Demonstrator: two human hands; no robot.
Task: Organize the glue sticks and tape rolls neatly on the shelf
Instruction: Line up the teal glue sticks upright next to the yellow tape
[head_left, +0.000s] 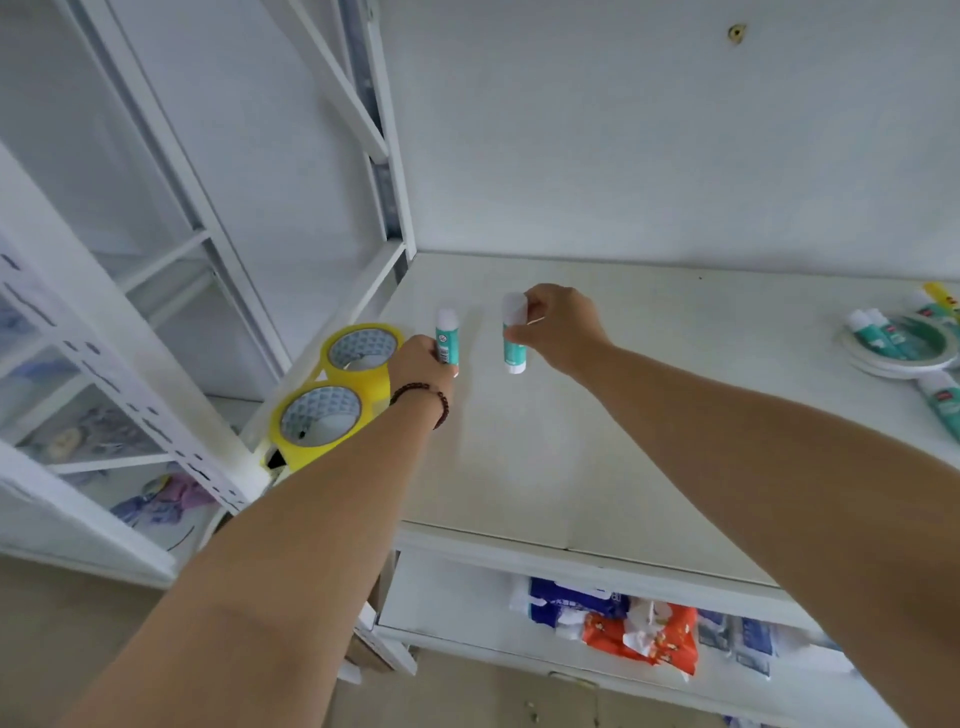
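Left hand (423, 358) pinches a teal-and-white glue stick (445, 332), upright on the white shelf (571, 441). Right hand (558, 325) pinches a second stick (513, 338), just beside. Two glossy yellow tape rolls (337, 395) at left. More sticks, maybe four, lie across a flat white roll (898, 345) far right.

Occluded and cropped items

Left hand (422, 364) hides one glue stick's (445, 332) base; the right-edge glue sticks (935, 387) are cropped; labels unreadable; lower-shelf packets (639, 626) blurred.
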